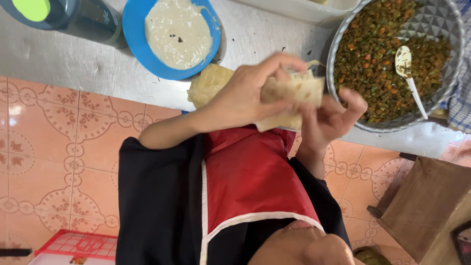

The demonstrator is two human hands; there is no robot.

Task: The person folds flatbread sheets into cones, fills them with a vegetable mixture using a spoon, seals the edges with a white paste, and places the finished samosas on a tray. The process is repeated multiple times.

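Note:
Both my hands hold a pale thin flatbread wrapper [300, 87], folded into a packet above the edge of a steel counter [73, 59]. My left hand [248, 95] wraps over its top and left side. My right hand [331, 118] supports it from below and from the right, fingers curled. A stack of the same wrappers [208, 83] lies on the counter just left of my hands. To the right stands a large metal bowl [338, 44] of chopped green and orange filling with a white spoon [411, 78] in it.
A blue bowl [131, 29] of whitish paste sits at the back left, beside a dark bottle [78, 17] with a green lid. A white tray [299, 9] lies at the back. A checked cloth [461, 105], a wooden stool [427, 206] and a red crate [78, 244] stand around the tiled floor.

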